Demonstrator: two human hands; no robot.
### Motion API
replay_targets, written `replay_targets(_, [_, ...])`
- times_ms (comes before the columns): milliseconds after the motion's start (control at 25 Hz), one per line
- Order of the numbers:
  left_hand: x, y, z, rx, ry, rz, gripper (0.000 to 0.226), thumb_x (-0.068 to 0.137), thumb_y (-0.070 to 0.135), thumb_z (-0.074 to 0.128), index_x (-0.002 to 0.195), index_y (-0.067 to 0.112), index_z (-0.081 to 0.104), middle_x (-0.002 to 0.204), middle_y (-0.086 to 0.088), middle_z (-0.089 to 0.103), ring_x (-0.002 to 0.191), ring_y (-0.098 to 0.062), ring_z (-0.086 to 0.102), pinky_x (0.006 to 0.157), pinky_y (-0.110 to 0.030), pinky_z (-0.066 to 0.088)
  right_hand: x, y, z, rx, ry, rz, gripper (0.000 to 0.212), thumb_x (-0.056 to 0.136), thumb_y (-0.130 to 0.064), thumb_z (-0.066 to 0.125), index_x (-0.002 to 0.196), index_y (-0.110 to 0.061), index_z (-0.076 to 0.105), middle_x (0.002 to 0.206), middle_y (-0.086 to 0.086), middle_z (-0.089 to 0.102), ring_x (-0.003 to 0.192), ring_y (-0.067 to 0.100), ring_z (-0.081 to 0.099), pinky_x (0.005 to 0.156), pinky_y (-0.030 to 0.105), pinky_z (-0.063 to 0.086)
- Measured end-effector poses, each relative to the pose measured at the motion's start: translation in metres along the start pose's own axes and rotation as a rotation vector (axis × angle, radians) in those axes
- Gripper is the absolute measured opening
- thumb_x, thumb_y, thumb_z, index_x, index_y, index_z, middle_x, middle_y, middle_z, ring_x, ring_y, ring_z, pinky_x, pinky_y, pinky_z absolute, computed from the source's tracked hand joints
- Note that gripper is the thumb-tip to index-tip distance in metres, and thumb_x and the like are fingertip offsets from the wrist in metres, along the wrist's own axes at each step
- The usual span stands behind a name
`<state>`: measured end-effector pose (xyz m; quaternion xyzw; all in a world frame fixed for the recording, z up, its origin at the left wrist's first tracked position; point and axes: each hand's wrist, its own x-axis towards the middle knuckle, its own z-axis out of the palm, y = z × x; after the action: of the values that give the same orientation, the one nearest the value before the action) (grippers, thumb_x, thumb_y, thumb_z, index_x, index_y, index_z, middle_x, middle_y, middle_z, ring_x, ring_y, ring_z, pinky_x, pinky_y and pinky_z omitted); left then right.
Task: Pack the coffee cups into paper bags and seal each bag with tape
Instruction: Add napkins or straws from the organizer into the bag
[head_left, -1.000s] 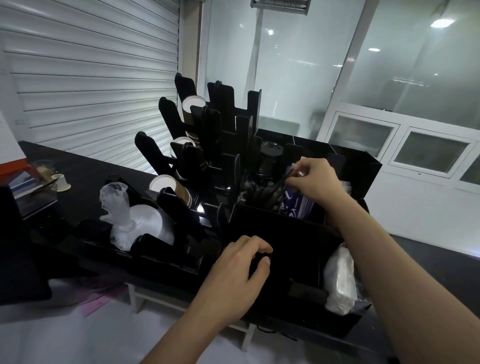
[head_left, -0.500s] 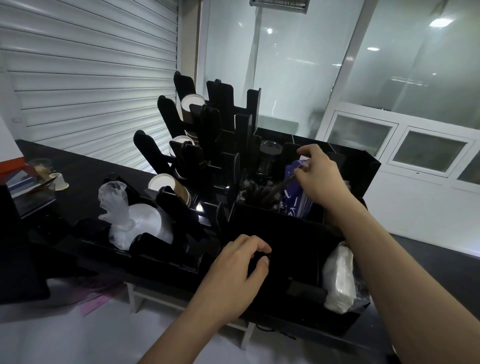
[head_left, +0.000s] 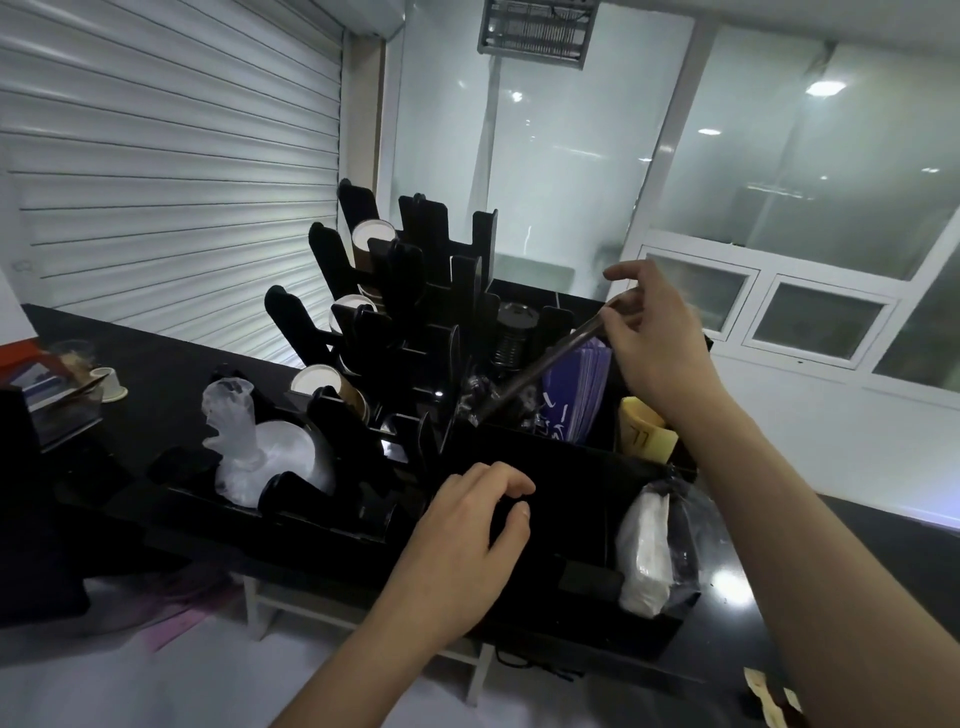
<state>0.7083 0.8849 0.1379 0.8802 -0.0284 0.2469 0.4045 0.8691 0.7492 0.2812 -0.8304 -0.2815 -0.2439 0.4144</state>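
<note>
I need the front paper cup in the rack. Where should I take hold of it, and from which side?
Take the paper cup at its rim, coming from the upper left along its axis. It lies tilted with the white mouth facing up and left, while the rack walls flank its brown body, leaving only the mouth end free.

Organizer (head_left: 545, 467): we see glossy black throughout.
Cups (head_left: 371, 236): we see brown walls and white insides.
Packets (head_left: 576, 395): we see purple with white marks.
Stick (head_left: 540, 371): we see dark grey-brown.
Pad (head_left: 644, 426): we see yellow with dark scribbles.
Napkins (head_left: 644, 551): we see white under clear wrap.
Shutter (head_left: 156, 156): we see white horizontal slats.
</note>
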Motion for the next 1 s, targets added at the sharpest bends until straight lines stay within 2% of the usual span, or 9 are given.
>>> replay_targets(120, [-0.005,0.010,-0.003,0.005,0.061,0.026,0.025,0.102,0.039,0.043,0.125,0.038,0.053,0.117,0.028,0.051,0.121,0.006,0.042,0.100,-0.019,0.042,-0.014,-0.007,-0.017,-0.013,-0.025,-0.057,0.031,0.098,-0.012,0.061,0.126,-0.027,0.055,0.092,-0.009,0.063,0.081,-0.001,0.063,0.077,0.018,0.050])
replay_targets(280, [-0.014,0.021,-0.008,0.049,0.214,0.073,0.038,0.102,0.037,0.043,0.140,0.036,0.045,0.131,0.030,0.044,0.126,0.007,0.034,0.102,-0.014,0.034,-0.039,-0.011,-0.033,0.003,-0.203,-0.107,0.035,0.096,-0.012,0.066,0.120,-0.035,0.055,0.093,-0.004,0.068,0.086,0.010,0.067,0.086,0.032,0.057])
replay_targets(360, [-0.018,0.025,-0.008,0.059,0.210,0.063,0.049,0.102,0.039,0.042,0.150,0.036,0.035,0.136,0.030,0.041,0.130,0.006,0.029,0.107,-0.017,0.029,-0.053,-0.014,-0.038,0.017,-0.269,-0.121,0.035,0.095,-0.012,0.066,0.121,-0.034,0.057,0.093,-0.003,0.068,0.085,0.012,0.068,0.089,0.037,0.056])
replay_targets(480, [-0.029,0.026,-0.005,0.013,0.139,0.030,0.053,0.101,0.041,0.045,0.152,0.041,0.031,0.135,0.028,0.046,0.130,0.003,0.033,0.107,-0.028,0.039,-0.074,-0.019,-0.046,0.092,-0.343,-0.123,0.037,0.095,-0.011,0.067,0.123,-0.033,0.058,0.091,0.001,0.069,0.085,0.018,0.070,0.089,0.045,0.056])
replay_targets(600, [-0.043,0.028,-0.003,-0.017,0.116,0.000,0.043,0.100,0.040,0.051,0.142,0.046,0.044,0.114,0.021,0.058,0.114,0.001,0.049,0.098,-0.031,0.049,-0.091,-0.023,-0.052,0.165,-0.370,-0.106,0.038,0.095,-0.008,0.068,0.125,-0.030,0.058,0.093,0.012,0.070,0.087,0.026,0.072,0.088,0.046,0.058])
replay_targets(760, [-0.060,0.030,-0.003,-0.049,0.102,-0.019,0.020,0.099,0.038,0.056,0.118,0.039,0.064,0.090,0.021,0.067,0.097,-0.002,0.061,0.086,-0.032,0.055,-0.116,-0.028,-0.055,0.296,-0.373,-0.053,0.033,0.095,-0.009,0.070,0.124,-0.020,0.059,0.087,0.015,0.073,0.080,0.021,0.074,0.079,0.031,0.058])
replay_targets(880, [-0.072,0.034,-0.004,-0.087,0.084,-0.048,0.013,0.098,0.037,0.059,0.105,0.034,0.070,0.083,0.019,0.069,0.088,0.001,0.064,0.078,-0.020,0.052,-0.136,-0.028,-0.055,0.374,-0.332,0.004,0.027,0.095,-0.013,0.070,0.121,-0.014,0.062,0.087,0.012,0.076,0.080,0.021,0.075,0.076,0.031,0.060])
replay_targets(1000, [-0.082,0.039,-0.005,-0.130,0.072,-0.056,0.011,0.098,0.034,0.061,0.100,0.031,0.072,0.082,0.018,0.070,0.085,0.002,0.065,0.074,-0.011,0.048,-0.158,-0.025,-0.050,0.489,-0.347,0.087,0.026,0.092,-0.011,0.072,0.117,-0.008,0.065,0.091,0.012,0.078,0.085,0.024,0.075,0.080,0.033,0.061])
